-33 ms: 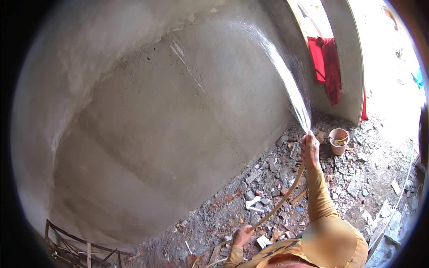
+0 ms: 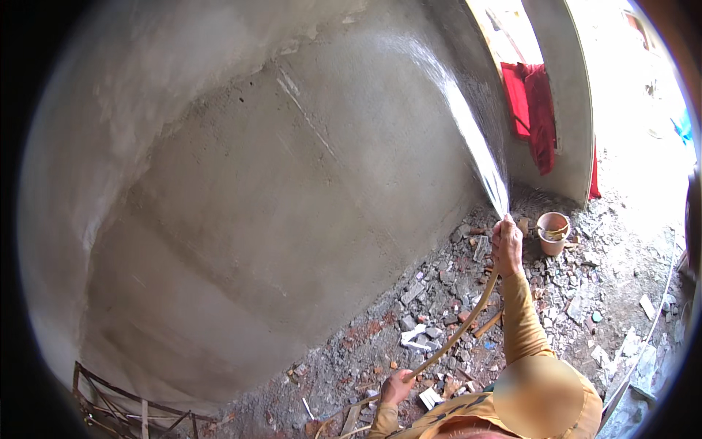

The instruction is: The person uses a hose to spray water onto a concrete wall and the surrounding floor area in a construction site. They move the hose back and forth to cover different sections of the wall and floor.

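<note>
My right hand (image 2: 507, 245) is raised and closed around the end of a thin tan hose (image 2: 457, 333). A jet of water (image 2: 475, 150) shoots up from it onto the grey plastered wall (image 2: 278, 190). My left hand (image 2: 397, 386) grips the same hose lower down, near the bottom edge of the view. The hose runs in a curve between the two hands. Both arms wear mustard-yellow sleeves (image 2: 521, 318).
Broken brick and concrete rubble (image 2: 439, 300) covers the ground along the wall's foot. A small brown bucket (image 2: 552, 232) stands just right of my right hand. Red cloth (image 2: 532, 110) hangs in a doorway behind. A rusty metal frame (image 2: 117, 406) sits at lower left.
</note>
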The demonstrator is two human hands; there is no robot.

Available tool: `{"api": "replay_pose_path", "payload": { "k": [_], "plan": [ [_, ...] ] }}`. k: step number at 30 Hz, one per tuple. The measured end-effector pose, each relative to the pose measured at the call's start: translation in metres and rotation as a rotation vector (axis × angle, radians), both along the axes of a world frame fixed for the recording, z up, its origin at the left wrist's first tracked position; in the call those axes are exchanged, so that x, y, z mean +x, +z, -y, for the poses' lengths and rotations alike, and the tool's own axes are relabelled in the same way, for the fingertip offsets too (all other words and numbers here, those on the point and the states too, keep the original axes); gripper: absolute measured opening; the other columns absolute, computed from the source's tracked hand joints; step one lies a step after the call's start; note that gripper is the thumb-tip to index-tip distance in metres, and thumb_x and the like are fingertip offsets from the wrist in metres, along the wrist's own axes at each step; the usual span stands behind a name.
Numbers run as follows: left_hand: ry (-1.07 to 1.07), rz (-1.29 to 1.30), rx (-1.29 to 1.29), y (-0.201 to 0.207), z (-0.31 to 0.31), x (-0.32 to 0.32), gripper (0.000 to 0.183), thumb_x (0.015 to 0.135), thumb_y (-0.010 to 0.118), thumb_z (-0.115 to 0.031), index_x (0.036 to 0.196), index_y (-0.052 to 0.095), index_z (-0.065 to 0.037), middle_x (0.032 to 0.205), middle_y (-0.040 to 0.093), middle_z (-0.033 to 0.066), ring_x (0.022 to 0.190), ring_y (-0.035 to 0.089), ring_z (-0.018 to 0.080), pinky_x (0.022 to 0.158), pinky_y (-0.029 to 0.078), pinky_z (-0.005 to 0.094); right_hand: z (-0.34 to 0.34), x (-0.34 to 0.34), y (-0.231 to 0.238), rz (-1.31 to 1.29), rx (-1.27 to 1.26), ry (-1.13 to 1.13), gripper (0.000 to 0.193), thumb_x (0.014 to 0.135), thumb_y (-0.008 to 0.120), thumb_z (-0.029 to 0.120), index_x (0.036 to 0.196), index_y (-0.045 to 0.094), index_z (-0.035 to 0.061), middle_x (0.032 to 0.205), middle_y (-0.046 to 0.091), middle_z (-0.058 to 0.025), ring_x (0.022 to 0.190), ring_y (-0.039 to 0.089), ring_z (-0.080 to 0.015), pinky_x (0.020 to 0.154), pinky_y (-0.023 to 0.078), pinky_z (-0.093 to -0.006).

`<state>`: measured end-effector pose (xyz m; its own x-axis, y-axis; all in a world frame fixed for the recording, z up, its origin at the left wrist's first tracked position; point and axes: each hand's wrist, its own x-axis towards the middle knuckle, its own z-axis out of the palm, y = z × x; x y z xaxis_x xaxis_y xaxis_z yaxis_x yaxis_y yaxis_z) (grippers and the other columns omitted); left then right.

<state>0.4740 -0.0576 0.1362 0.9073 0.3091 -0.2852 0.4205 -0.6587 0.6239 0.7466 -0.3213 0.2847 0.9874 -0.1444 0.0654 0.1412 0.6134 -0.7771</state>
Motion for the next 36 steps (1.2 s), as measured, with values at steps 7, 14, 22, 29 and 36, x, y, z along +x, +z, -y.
{"api": "replay_pose_path", "payload": {
  "k": [7, 14, 22, 29, 36],
  "plan": [
    [-0.027, 0.095, 0.123, 0.002, 0.010, 0.033, 0.026, 0.075, 0.059, -0.031, 0.092, 0.062, -0.011, 0.077, 0.064, 0.0083, 0.072, 0.062, 0.0221, 0.062, 0.046, 0.0299, 0.002, 0.034, 0.028, 0.100, -0.017, -0.018, 0.038, 0.090, 0.039, 0.038, 0.064, 0.047, 0.0116, 0.046, 0.034, 0.0075, 0.034, 0.029, -0.0027, 0.030, 0.022, -0.0187],
    [0.016, 0.069, 0.030, -0.008, 0.010, 0.020, 0.027, 0.075, 0.060, -0.033, 0.092, 0.062, -0.013, 0.077, 0.064, 0.0071, 0.072, 0.062, 0.0208, 0.062, 0.047, 0.0313, -0.029, 0.030, 0.034, 0.186, -0.203, 0.059, 0.041, 0.089, 0.038, 0.041, 0.062, 0.045, 0.0114, 0.045, 0.033, 0.0069, 0.034, 0.026, -0.0033, 0.030, 0.020, -0.0200],
    [0.046, 0.121, 0.067, -0.019, 0.014, 0.031, 0.029, 0.074, 0.060, -0.035, 0.093, 0.063, -0.013, 0.081, 0.064, 0.0081, 0.076, 0.062, 0.0227, 0.065, 0.047, 0.0325, -0.008, 0.042, 0.024, 0.090, -0.090, 0.000, 0.041, 0.090, 0.037, 0.042, 0.065, 0.045, 0.0106, 0.045, 0.032, 0.0057, 0.033, 0.027, -0.0045, 0.029, 0.022, -0.0206],
    [0.073, 0.076, 0.059, 0.000, 0.019, 0.045, 0.027, 0.075, 0.061, -0.033, 0.091, 0.063, -0.012, 0.081, 0.064, 0.0085, 0.077, 0.062, 0.0230, 0.064, 0.047, 0.0331, 0.008, 0.048, 0.018, 0.066, -0.019, -0.115, 0.041, 0.090, 0.036, 0.036, 0.063, 0.048, 0.0094, 0.046, 0.036, 0.0046, 0.035, 0.032, -0.0055, 0.032, 0.026, -0.0202],
    [0.043, 0.133, 0.062, -0.021, 0.011, 0.044, 0.030, 0.074, 0.062, -0.031, 0.094, 0.062, -0.008, 0.081, 0.064, 0.0090, 0.077, 0.062, 0.0191, 0.067, 0.046, 0.0292, 0.006, 0.054, 0.007, 0.046, -0.009, -0.135, 0.040, 0.090, 0.036, 0.037, 0.063, 0.048, 0.0095, 0.046, 0.037, 0.0037, 0.035, 0.034, -0.0063, 0.032, 0.027, -0.0215]
  ]
}}
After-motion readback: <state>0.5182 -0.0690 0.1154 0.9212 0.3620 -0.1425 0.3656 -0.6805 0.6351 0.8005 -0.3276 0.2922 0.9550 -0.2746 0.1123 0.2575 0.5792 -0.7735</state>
